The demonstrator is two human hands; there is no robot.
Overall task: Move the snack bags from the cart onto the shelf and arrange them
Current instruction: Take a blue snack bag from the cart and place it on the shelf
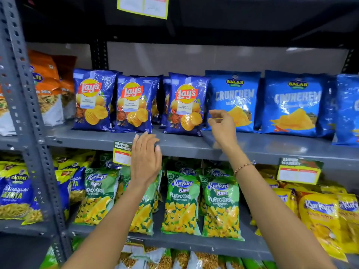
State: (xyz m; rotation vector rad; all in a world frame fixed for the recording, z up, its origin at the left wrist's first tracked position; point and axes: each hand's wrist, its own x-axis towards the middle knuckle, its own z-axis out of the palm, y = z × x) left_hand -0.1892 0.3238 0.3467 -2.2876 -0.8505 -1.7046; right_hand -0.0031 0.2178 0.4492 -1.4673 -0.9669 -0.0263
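Three dark blue Lay's bags stand upright in a row on the grey shelf: left bag, middle bag, right bag, with more behind them. My left hand is flat and empty in front of the shelf edge, below the middle and right bags. My right hand hovers just right of the right Lay's bag, fingers loosely curled, holding nothing, in front of a light blue Crunchem bag. No cart is in view.
More Crunchem bags fill the shelf's right side, orange mix bags the left. Green Kurkure Puffcorn bags and yellow Kurkure bags sit on the shelf below. A perforated steel upright stands at left. Price tags hang from the shelf edge.
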